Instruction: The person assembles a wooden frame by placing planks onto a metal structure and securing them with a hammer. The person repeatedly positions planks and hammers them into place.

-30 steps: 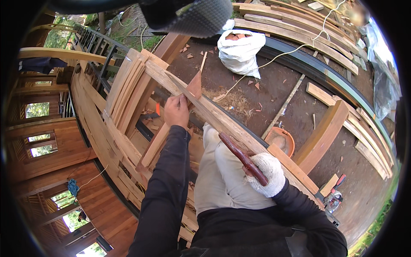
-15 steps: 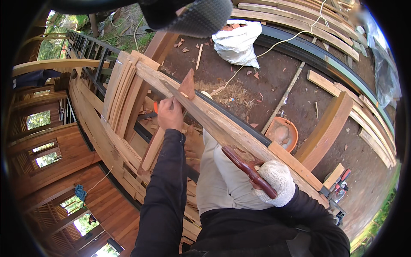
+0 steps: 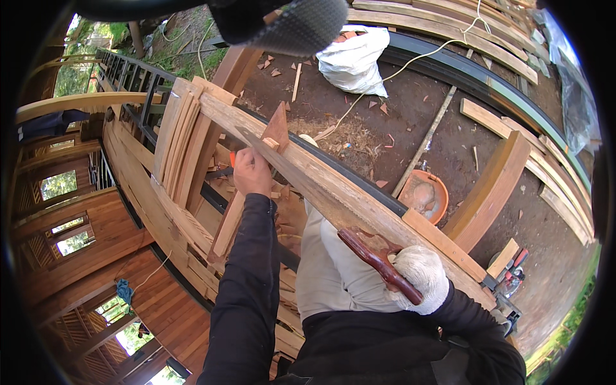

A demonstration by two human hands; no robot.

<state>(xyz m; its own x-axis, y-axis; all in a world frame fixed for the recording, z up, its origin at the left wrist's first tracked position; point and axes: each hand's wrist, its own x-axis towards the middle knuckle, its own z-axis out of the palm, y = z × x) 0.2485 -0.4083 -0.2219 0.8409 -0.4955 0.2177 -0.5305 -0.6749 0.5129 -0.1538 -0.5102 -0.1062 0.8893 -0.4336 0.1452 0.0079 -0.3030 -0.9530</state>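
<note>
My right hand (image 3: 421, 277), in a white knit glove, is wrapped around the dark red-brown handle (image 3: 378, 262) of a handsaw. The saw's long blade (image 3: 314, 189) slants up and left across a thick wooden beam (image 3: 359, 192). Near the blade's far end a small reddish piece of wood (image 3: 276, 125) with a pointed tip rests on the beam, the blade lying across it. My bare left hand (image 3: 252, 172) is closed on the near side of this piece, beside the blade; its fingertips are partly hidden.
Stacked boards (image 3: 173, 138) stand left of the beam. Beyond it are a white sack (image 3: 353, 61) of offcuts, an orange basin (image 3: 438, 192) and a curved timber (image 3: 491, 192). A pale cord (image 3: 410, 62) crosses the ground. Power tools (image 3: 510, 279) lie at right.
My right hand and the saw handle have shifted slightly toward the lower right. My left hand stays closed at the small piece of wood.
</note>
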